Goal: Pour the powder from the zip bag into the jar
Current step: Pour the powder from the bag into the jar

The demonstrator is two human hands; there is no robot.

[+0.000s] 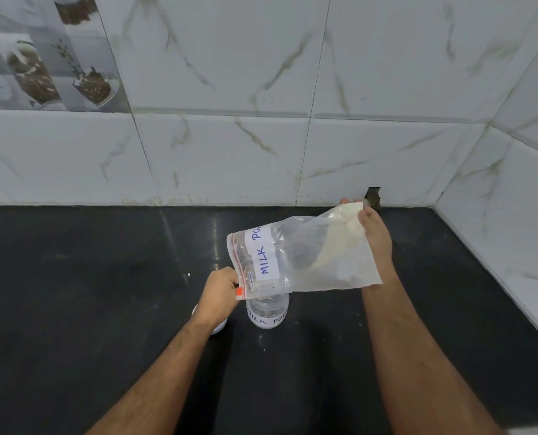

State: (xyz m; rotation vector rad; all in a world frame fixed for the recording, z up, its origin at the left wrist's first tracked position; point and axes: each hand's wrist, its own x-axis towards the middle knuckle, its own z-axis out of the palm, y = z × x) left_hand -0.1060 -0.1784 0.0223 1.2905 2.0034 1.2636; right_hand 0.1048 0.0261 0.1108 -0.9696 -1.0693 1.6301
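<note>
A clear zip bag with a white "MILK" label hangs tilted over the counter, its red zip end low at the left. Cream powder lies in its raised right part. My left hand pinches the zip corner by the orange tab. My right hand grips the bag's upper far corner, lifting it. Directly below the zip end stands a small clear jar with a white handwritten label, its mouth hidden by the bag.
A white round lid lies on the black counter just left of the jar, mostly hidden under my left wrist. Marble-look tiled walls rise at the back and at the right.
</note>
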